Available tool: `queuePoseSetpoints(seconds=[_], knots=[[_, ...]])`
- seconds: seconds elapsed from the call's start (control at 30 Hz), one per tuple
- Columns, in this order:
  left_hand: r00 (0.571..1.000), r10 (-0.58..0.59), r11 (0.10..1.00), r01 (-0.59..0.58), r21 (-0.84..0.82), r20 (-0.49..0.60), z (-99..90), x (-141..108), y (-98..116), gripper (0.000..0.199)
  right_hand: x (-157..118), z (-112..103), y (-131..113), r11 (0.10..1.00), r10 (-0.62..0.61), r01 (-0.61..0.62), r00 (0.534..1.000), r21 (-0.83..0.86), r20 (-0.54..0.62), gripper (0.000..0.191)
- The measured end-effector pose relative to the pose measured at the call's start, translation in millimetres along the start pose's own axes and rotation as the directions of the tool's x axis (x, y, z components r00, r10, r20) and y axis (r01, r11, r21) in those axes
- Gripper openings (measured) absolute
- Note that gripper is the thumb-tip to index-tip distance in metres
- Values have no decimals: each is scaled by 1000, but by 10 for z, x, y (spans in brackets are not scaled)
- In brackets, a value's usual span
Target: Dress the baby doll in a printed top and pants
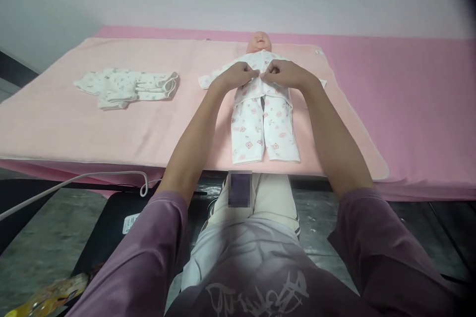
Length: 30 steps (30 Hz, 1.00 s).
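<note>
A baby doll (260,42) lies on its back on the pink mat, dressed in a white printed top (254,90) and white printed trousers (248,131). My left hand (241,74) pinches the front of the top near its middle. Opposite it, my right hand (283,73) pinches the same front, and the fingertips of both hands almost meet. The doll's arms lie spread out in the sleeves, partly hidden behind my hands. Below the top's hem the two trouser legs lie flat, side by side.
A folded set of white printed baby clothes (126,86) lies on the left of the pale pink mat (186,129). Darker pink cloth (405,109) covers the table. A white cable (89,174) hangs by the front edge at the left, above a black chair (107,233).
</note>
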State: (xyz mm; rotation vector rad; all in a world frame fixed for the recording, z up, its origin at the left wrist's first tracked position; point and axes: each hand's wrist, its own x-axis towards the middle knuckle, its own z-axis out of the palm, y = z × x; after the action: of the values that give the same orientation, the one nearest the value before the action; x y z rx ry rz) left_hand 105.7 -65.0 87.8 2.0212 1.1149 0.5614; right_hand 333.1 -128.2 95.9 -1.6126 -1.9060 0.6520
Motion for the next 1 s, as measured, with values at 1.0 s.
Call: queuePoseSetpoints(seconds=[1.0], knots=[[998, -11, 1000, 12, -3, 54, -144, 349, 71, 22, 181, -168, 181, 957, 43, -88, 985, 275, 166, 19]])
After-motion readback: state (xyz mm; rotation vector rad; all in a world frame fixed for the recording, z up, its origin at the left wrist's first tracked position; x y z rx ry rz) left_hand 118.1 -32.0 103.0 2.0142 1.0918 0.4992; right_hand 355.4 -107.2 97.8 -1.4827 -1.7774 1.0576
